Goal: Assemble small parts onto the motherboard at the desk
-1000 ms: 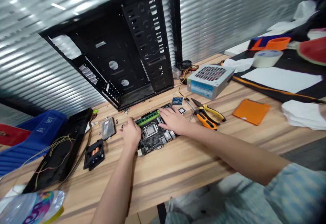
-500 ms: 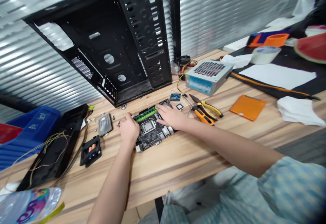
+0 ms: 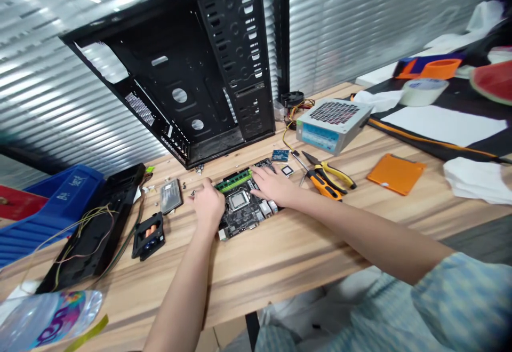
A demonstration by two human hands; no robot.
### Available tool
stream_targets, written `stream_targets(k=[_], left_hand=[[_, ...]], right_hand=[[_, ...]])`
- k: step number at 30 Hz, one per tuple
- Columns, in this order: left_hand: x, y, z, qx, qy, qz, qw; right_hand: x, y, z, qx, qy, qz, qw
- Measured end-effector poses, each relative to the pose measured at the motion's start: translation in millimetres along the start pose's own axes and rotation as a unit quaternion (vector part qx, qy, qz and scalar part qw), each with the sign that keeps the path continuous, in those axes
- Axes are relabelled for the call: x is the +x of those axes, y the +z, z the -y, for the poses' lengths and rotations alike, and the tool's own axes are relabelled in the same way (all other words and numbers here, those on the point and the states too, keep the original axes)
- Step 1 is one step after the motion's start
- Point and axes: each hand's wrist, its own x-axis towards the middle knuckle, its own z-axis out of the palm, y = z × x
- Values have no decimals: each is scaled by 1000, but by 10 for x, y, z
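Observation:
A black motherboard (image 3: 242, 218) lies flat on the wooden table, with a processor (image 3: 237, 200) seated in its socket. Along its far side stands a green memory stick (image 3: 234, 181) in a slot. My left hand (image 3: 209, 206) is closed around the board's left edge, fingers curled near the stick's left end; its fingertips are partly hidden. Across the board's right part rests my right hand (image 3: 273, 186), fingers stretched out, close to the stick's right end. A small blue circuit board (image 3: 280, 155) and a square chip (image 3: 287, 170) lie just beyond it.
An open black computer case (image 3: 180, 74) stands behind. On the right are a power supply (image 3: 334, 125), pliers (image 3: 338, 173), an orange screwdriver (image 3: 324, 185) and an orange plate (image 3: 396, 173). Left are a hard drive (image 3: 171, 196), black bracket (image 3: 148, 236), blue bin (image 3: 76, 186) and bottle (image 3: 52, 320).
The whole scene has shifted slightly right in view as the camera turned. Both hands keep their places on the motherboard, with hardly any movement.

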Motion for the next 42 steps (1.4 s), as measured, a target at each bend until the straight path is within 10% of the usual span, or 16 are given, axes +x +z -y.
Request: stream_targets(k=[29,42], left_hand=[[203,-98,286,-183,-70,50,979],[289,-208,536,-46,79,102,991]], right_hand=[[-2,-32,-6,49,29,-13,998],[4,-42,2,61,36,-13,997]])
